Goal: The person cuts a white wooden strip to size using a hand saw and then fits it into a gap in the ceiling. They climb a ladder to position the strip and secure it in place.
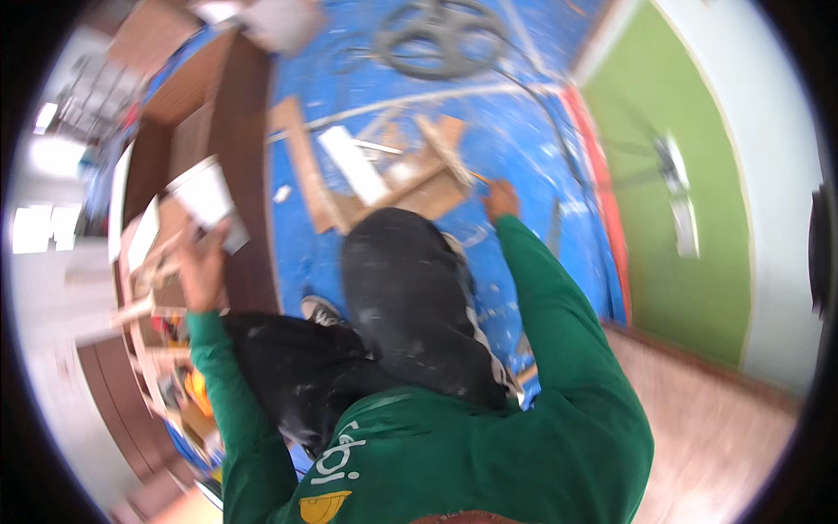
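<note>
My right hand (500, 201) is closed on a thin yellow-orange pencil (479, 177) beside a pile of wood offcuts on the floor. Its tip points toward a narrow wooden strip (443, 150). A white board piece (353, 164) and a long brown board (305, 162) lie in the same pile. On the left, my left hand (202, 266) is raised with its fingers apart, blurred by motion. It is next to a white panel piece (208, 194) at the dark brown cabinet; whether it touches the panel I cannot tell.
Blue sheeting (323, 83) covers the floor. A grey spoked wheel-shaped base (441, 39) with a dark cable lies ahead. The dark brown open cabinet (249, 131) and a wooden rack (153, 306) with tools stand left. A green wall (672, 175) with an outlet rises right.
</note>
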Demonstrator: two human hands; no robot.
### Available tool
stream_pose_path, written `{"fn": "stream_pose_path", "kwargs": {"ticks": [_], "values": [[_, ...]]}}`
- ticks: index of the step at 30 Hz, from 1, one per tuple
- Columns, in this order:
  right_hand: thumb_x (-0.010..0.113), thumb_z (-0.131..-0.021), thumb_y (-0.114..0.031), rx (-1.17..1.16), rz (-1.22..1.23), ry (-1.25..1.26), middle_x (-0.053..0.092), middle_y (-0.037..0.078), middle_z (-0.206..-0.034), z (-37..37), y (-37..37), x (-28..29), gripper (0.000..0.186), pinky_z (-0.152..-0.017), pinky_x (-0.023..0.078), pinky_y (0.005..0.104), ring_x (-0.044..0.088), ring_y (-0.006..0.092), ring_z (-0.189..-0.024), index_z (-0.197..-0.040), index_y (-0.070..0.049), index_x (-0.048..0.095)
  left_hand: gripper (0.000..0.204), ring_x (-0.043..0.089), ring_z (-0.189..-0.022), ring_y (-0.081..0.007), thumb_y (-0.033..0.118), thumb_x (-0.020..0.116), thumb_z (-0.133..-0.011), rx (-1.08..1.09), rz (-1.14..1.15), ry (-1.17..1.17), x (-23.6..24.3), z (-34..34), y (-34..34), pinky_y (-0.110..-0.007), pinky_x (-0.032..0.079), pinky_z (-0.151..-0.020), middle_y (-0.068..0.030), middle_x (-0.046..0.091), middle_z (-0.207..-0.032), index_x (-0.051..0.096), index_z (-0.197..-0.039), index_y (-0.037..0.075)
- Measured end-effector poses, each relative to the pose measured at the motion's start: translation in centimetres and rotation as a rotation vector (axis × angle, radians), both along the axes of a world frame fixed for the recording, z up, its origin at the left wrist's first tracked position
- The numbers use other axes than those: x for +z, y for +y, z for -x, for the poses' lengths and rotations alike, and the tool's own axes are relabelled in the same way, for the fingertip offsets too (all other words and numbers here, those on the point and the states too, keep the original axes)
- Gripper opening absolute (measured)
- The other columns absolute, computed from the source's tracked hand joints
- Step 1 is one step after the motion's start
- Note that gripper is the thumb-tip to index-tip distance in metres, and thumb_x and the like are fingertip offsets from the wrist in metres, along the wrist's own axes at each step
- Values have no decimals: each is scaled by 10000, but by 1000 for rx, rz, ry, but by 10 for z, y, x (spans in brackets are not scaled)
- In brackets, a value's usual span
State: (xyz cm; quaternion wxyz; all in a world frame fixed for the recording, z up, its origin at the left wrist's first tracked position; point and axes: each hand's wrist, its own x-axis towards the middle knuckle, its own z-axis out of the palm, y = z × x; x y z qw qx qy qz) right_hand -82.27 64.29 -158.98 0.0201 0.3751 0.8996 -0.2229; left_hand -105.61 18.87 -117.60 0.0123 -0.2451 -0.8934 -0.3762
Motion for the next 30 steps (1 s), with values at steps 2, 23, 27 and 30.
{"fn": "stream_pose_path", "kwargs": {"ticks": [2,23,27,30], "values": [[682,-936,-207,69,-171,86,703,193,-1154,-6,15,-50,246,-988,507,537,626,414,-1168,-1148,-83,685,305,678,-1014,-238,224,726,-973,17,112,123,13,-3,16,-407,526,-913,-134,733,-1077,700,-1154,-21],[635,-1046,-241,409,487,888,685,51,-1083,178,-49,505,186,-851,558,313,678,141,-1002,-1110,-67,649,295,655,-835,-153,249,799,-920,51,-304,66,21,12,-40,-337,541,-768,-97,694,-912,685,-1090,37],[625,-1048,-253,619,778,874,728,105,-1016,222,-125,517,250,-851,588,347,737,219,-934,-1198,-52,616,296,667,-854,-150,252,757,-946,60,-595,-130,7,25,-61,-329,545,-795,-86,721,-929,673,-1099,13],[605,-1056,-230,518,1054,918,716,115,-941,232,-169,469,196,-798,606,376,732,233,-845,-1142,-56,581,292,662,-890,-130,242,738,-966,69,-614,-252,23,18,-69,-312,539,-811,-68,720,-970,661,-1111,1]]}}
